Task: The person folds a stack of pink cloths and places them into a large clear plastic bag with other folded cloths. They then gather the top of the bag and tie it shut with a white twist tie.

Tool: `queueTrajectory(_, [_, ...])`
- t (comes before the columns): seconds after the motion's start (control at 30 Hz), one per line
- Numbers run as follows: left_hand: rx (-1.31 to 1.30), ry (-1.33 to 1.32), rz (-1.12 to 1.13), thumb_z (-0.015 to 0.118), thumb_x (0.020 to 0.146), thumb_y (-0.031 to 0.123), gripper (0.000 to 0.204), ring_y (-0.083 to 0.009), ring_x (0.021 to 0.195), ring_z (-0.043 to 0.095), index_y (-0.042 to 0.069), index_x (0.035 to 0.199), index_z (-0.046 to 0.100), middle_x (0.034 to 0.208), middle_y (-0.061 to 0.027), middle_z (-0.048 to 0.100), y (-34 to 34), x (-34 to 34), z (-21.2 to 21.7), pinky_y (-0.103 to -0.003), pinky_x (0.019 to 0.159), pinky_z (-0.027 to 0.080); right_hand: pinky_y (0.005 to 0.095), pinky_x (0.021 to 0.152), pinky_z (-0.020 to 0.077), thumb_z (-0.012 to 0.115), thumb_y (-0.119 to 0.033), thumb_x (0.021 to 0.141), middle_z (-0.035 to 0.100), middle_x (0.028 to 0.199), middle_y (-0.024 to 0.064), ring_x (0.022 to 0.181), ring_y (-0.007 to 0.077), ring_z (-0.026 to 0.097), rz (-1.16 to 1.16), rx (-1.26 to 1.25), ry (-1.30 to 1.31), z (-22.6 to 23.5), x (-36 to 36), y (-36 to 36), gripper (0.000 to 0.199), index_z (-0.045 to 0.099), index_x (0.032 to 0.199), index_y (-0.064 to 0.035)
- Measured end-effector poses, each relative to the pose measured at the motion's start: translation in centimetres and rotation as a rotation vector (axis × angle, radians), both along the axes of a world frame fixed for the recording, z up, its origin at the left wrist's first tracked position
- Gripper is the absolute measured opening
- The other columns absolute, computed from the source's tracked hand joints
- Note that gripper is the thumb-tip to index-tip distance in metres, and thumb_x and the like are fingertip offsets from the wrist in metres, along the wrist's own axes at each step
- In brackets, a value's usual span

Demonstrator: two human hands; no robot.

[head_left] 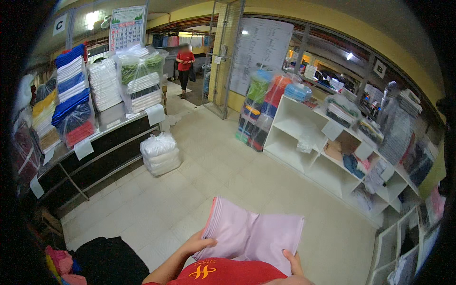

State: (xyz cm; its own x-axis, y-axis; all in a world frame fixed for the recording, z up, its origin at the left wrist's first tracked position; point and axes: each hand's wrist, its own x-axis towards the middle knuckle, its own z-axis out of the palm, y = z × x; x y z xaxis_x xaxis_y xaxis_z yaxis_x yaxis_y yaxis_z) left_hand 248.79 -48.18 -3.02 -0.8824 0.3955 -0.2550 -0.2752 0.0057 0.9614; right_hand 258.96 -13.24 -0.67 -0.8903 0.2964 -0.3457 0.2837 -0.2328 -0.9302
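Though curved toward the dark rim, shows pale tiled floor [209, 183] across the middle. Along right side, has white shelf unit [290, 154] split into compartments, loaded on top and partly filled with folded textiles [353, 165]. Along left side, has long table [116, 127] with paper sheets [84, 149] hung off front edge; bears plastic-wrapped stacks [142, 78] in white, blue, red, yellow and green. At the back, right of mesh door [221, 88], shows large pale notice board [262, 57]. Beyond doorway, shows another person [185, 61], upright, in red top and dark trousers. Just left of shelf unit, shows tall bagged pile [256, 109]. At lower left, shows black cloth [111, 261] beside pink cloth [61, 260]. Near table, on floor, shows white bagged bundle [160, 154]. Against wearer's red shirt [242, 273], at lower middle, shows folded lilac cloth [251, 232], held above floor, creased down the middle, layered along left edge with coral strip. Smallest, shows left hand [199, 242] gripping left edge of lilac cloth, with thumb on top and fingers mostly hidden beneath; shows right hand [292, 261] pinching near right edge, with thumb on top and fingers partly hidden.
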Motion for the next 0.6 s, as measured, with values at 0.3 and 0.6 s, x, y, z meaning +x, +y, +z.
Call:
queueTrajectory(0.3, [-0.046,0.055,0.319,0.068,0.075,0.021,0.059,-0.0145,0.084,0.058,-0.003,0.125,0.050,0.094,-0.0053,0.062,3.6,-28.1,3.3,-0.027,0.080,0.047,0.0362,0.099,0.0401,0.074,-0.032,0.076,0.054,0.127,0.0207,0.114,0.0280,0.053,0.304,-0.001,0.111,0.7,-38.4,4.7,0.082,0.038,0.135,0.0104])
queueTrajectory(0.6, [-0.118,-0.207,0.347,0.068,0.077,0.025,0.063,-0.0209,0.106,0.056,-0.004,0.130,0.049,0.120,-0.0134,0.059,3.9,-56.1,0.9,-0.031,0.095,0.043,0.0353,0.093,0.0443,0.073,-0.033,0.077,0.055,0.124,0.0178,0.106,0.0254,0.057,0.442,0.048,0.101,-3.0,-69.7,5.9,0.077,0.040,0.134,0.0065])
